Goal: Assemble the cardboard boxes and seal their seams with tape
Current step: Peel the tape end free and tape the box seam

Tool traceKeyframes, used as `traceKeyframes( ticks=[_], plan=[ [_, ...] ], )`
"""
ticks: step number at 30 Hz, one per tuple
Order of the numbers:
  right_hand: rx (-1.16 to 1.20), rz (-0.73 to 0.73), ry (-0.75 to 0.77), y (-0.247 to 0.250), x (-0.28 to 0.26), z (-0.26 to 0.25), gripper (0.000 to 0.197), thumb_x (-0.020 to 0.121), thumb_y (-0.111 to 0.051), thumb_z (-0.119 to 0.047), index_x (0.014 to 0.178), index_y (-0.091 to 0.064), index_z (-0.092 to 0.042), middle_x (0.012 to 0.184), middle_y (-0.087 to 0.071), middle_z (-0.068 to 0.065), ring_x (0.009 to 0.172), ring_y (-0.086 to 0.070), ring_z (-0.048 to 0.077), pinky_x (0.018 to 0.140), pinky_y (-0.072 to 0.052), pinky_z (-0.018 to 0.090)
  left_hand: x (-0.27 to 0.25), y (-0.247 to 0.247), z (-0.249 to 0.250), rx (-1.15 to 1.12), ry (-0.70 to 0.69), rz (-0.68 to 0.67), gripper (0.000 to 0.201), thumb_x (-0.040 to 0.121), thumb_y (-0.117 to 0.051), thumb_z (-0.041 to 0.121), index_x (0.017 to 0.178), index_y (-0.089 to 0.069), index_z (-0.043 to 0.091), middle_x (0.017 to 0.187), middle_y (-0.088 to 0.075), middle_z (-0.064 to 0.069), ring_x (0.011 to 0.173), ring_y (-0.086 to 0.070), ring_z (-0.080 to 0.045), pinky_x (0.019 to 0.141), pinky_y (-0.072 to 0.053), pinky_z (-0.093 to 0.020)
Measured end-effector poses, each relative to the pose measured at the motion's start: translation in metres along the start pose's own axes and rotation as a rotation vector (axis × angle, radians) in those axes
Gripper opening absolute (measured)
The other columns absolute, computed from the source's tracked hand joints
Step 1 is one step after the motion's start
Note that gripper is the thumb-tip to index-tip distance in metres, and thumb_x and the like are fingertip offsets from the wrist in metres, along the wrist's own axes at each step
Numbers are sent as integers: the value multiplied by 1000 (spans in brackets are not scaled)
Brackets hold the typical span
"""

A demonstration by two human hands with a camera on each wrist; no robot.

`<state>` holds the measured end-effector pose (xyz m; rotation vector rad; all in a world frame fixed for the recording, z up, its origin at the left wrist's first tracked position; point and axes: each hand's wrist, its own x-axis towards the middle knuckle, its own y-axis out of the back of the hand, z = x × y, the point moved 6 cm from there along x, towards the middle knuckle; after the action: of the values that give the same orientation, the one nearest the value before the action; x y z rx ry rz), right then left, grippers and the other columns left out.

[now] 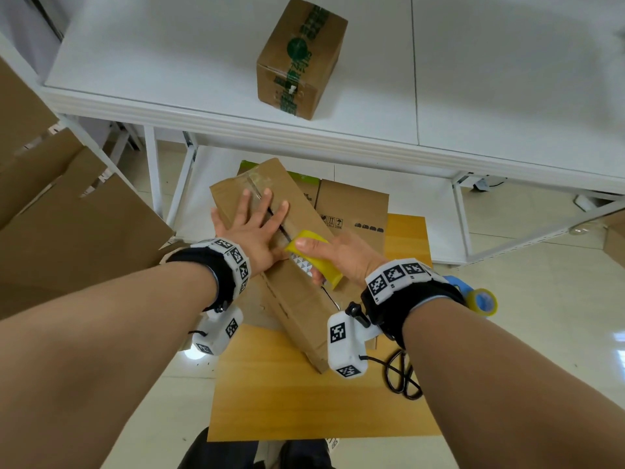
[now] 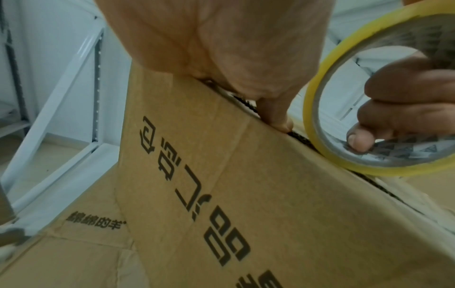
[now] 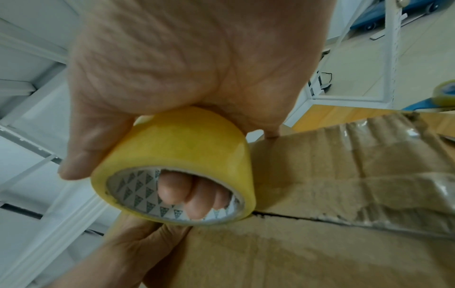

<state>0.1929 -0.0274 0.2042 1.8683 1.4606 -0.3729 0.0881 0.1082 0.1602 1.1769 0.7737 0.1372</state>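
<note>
A brown cardboard box (image 1: 297,292) stands tilted on the floor below the table, its top flaps closed along a dark centre seam (image 1: 282,228). My left hand (image 1: 255,221) lies flat on the flaps with fingers spread and straight, pressing them down. My right hand (image 1: 333,253) grips a yellow tape roll (image 1: 314,257), fingers through its core, with the roll against the seam beside the left palm. In the right wrist view the tape roll (image 3: 177,165) rests on the box (image 3: 320,253), and a strip of clear tape (image 3: 393,194) lies along the seam. The left wrist view shows the printed box side (image 2: 221,204) and the roll (image 2: 317,117).
A sealed box with green tape (image 1: 301,59) sits on the white table (image 1: 169,62). Flat cartons (image 1: 351,204) lie under the table on a yellow board (image 1: 304,401). Black scissors (image 1: 404,377) and a blue tape dispenser (image 1: 473,296) lie at the right. Large cardboard sheets (image 1: 67,225) lean at the left.
</note>
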Motion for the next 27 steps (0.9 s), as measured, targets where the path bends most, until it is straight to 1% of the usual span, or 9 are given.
traceKeyframes(
  ticks=[3,5,7,9,11,13,17,24,27],
  plan=[
    [34,32,-12,0,3,-1,81,71,-62,-78,74,-74,2,76,-74,17,75,-71,32,93,-54,48,-2,2,4,-129,-9,19,89,87,-49,59,146,17,47,151,36,14,138,38,-22,110,-4,-69],
    [83,56,-21,0,8,-3,89,63,-65,-80,83,-74,7,76,-74,20,70,-70,34,90,-56,52,0,8,6,-171,-37,39,94,87,-54,53,148,17,44,151,38,11,137,39,-21,112,-5,-67],
    [110,76,-16,1,12,-9,91,59,-66,-79,86,-73,8,74,-73,20,65,-69,30,87,-58,51,4,14,5,-221,-62,58,98,87,-58,49,147,19,42,150,40,9,136,39,-19,112,-2,-66],
    [111,93,3,2,15,-17,81,67,-68,-73,79,-73,7,70,-73,19,64,-70,29,85,-59,47,6,20,2,-271,-84,81,102,86,-62,45,147,21,42,150,40,9,136,39,-16,113,0,-65],
    [97,99,31,2,18,-26,68,77,-68,-65,64,-71,2,67,-72,19,67,-71,29,83,-59,43,7,22,-4,-310,-107,108,104,86,-64,39,146,21,42,151,39,8,136,38,-13,113,0,-65],
    [92,92,44,0,22,-33,66,79,-68,-63,58,-69,0,67,-72,19,63,-70,27,82,-58,40,7,21,-10,-338,-129,139,104,87,-64,33,146,22,43,152,38,9,137,36,-11,113,-2,-64],
    [147,86,48,-2,32,-43,68,79,-72,-59,75,-72,9,67,-71,19,53,-63,18,76,-58,39,8,26,-17,-367,-189,210,103,87,-63,21,148,17,38,155,29,9,143,26,-13,114,-7,-64],
    [172,66,78,3,46,-67,48,81,-74,-53,80,-78,-5,68,-73,12,51,-64,13,62,-52,28,12,33,-30,-438,-276,299,103,83,-63,11,151,11,36,160,16,8,147,13,-13,112,-18,-64],
    [177,49,94,5,53,-74,48,81,-75,-51,83,-78,-3,71,-74,14,52,-64,13,60,-51,26,13,30,-32,-441,-287,337,104,82,-63,10,150,9,38,160,12,6,148,9,-16,112,-20,-63]
  ],
)
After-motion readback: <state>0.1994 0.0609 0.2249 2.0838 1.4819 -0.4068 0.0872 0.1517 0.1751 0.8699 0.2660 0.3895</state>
